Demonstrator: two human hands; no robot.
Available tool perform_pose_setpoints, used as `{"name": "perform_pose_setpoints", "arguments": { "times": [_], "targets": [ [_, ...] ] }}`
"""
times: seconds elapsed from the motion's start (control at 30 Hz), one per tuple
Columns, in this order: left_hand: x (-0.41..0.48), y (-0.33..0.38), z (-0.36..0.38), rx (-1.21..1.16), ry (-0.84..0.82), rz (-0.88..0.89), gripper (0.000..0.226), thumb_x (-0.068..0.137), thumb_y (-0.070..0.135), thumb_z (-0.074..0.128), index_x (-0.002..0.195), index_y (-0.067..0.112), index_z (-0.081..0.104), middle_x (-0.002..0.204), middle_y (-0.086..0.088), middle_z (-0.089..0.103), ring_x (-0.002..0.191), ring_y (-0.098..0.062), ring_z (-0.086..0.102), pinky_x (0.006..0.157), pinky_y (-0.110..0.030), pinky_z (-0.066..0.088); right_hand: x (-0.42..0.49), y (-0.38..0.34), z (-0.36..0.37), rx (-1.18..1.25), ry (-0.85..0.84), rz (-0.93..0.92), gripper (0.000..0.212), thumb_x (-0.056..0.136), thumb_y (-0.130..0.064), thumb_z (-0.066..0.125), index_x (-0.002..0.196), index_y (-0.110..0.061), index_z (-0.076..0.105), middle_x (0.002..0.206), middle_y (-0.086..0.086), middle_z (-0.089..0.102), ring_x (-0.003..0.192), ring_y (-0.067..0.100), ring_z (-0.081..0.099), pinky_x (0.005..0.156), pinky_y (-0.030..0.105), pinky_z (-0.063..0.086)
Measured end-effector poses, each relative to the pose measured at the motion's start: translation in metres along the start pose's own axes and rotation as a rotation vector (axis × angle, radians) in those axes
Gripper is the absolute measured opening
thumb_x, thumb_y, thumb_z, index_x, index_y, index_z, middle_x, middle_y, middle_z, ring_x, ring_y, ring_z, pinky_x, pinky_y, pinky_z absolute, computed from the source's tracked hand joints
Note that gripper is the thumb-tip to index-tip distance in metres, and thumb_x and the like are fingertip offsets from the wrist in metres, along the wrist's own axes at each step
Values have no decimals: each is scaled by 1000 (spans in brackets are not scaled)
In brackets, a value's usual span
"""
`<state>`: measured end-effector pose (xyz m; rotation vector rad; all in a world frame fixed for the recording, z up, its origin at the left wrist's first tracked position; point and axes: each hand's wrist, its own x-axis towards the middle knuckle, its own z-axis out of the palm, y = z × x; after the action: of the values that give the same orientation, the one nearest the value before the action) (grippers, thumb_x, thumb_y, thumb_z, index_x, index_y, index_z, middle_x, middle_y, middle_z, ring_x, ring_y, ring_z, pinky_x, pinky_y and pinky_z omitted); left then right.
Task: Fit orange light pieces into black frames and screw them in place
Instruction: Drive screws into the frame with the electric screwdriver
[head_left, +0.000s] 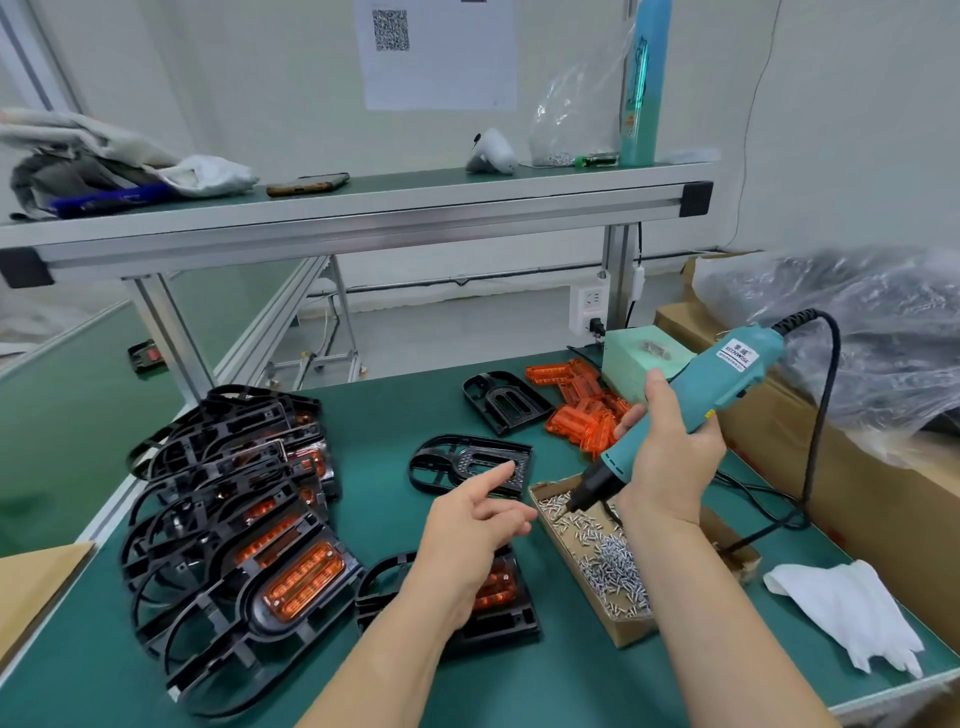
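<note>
Nearest me, a black plastic frame with a looped end (511, 618) lies flat on the green surface (374, 415) with an orange ribbed light piece (496, 584) seated in it. My left grip (467, 525) hangs above it, fingers loose and spread, index pointing forward, holding nothing. To the left leans an overlapping row of black frames already fitted with orange pieces (234, 519), and off to the right lies a crumpled white cloth (847, 608). Just right of the frame sits a shallow cardboard tray (631, 631) of small silver screws (618, 566). My right grip (670, 457) is wrapped tight round the barrel of a teal corded electric screwdriver (727, 379), tilted with its black nose down over the tray's far end. Beyond my left fingers lies an empty black frame (483, 457), then a second empty one (506, 402) beside a loose heap of orange light pieces (582, 410). Farther back a pale green box (644, 353) stands on the surface.
</note>
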<state>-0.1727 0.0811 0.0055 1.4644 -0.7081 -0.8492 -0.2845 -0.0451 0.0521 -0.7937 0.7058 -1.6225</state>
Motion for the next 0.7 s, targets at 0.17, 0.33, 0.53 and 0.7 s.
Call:
{"name": "perform_pose_setpoints", "arguments": {
  "times": [0.17,0.33,0.53,0.7],
  "targets": [
    [-7,-1,-23,-166,91,-146,26,92,-12,55,107,4,69,87,-15,76,86,-25,75,75,-25,58,-13,1,11,19,-12,7,20,88,-28,72,87,-16,56,56,3,54,49,19,49,53,32,45],
    [-13,1,-34,-127,49,-206,30,72,-13,77,98,0,72,82,-12,76,83,-22,75,69,-20,56,-22,3,16,8,-16,18,20,89,-28,73,91,-17,57,57,1,54,49,16,50,54,31,48],
    [-19,-2,-40,-159,117,-198,24,85,-10,64,101,6,71,90,-11,77,86,-25,74,72,-28,57,-30,3,19,-2,-17,23,22,87,-32,74,94,-18,58,57,-2,57,51,13,53,56,29,49],
    [-23,-1,-37,-289,153,-144,24,88,-11,61,101,6,73,94,-12,76,87,-18,71,77,-26,56,-34,0,26,35,-29,29,22,87,-31,73,96,-17,58,58,-3,57,51,13,53,55,30,48]
  ]
}}
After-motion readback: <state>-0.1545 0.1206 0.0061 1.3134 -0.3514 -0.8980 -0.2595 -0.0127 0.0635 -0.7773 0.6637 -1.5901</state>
